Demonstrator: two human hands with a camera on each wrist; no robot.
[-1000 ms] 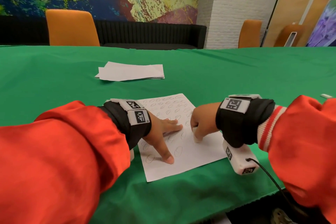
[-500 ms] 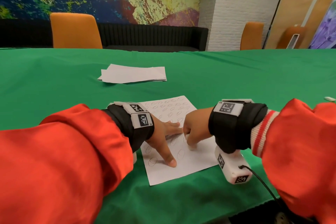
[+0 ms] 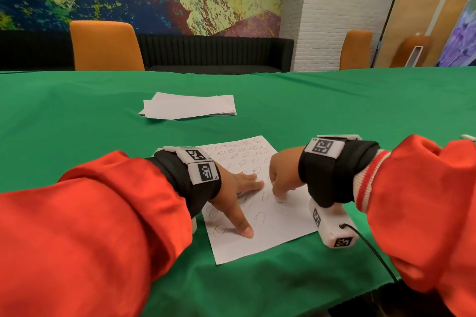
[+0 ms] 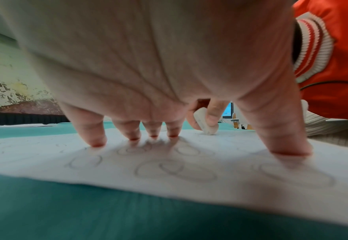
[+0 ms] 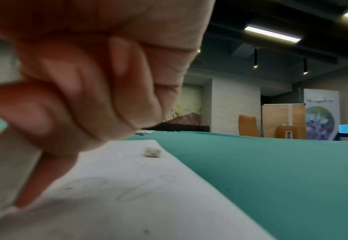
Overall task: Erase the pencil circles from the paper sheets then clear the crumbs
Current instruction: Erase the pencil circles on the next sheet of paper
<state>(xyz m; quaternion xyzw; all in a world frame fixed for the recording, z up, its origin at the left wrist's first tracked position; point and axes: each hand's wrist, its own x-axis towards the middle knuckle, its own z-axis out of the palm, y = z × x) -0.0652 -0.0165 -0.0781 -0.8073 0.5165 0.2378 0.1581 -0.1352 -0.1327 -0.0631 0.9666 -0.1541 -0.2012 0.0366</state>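
Note:
A white paper sheet covered with pencil circles lies on the green table near me. My left hand presses flat on the sheet, fingers spread and straight, thumb near the front edge. My right hand pinches a white eraser and holds its tip on the paper to the right of the left hand's fingers; the left wrist view shows the eraser upright between thumb and fingers. A small eraser crumb lies on the sheet near its right edge.
A stack of white sheets lies farther back on the green tablecloth. A small white object sits at the far right. Orange chairs stand behind the table. The table's front edge is close below my right arm.
My right hand with the eraser has shifted back and forth over the sheet's middle, ending slightly right of where it was half a second ago. The left hand stays pressed in place.

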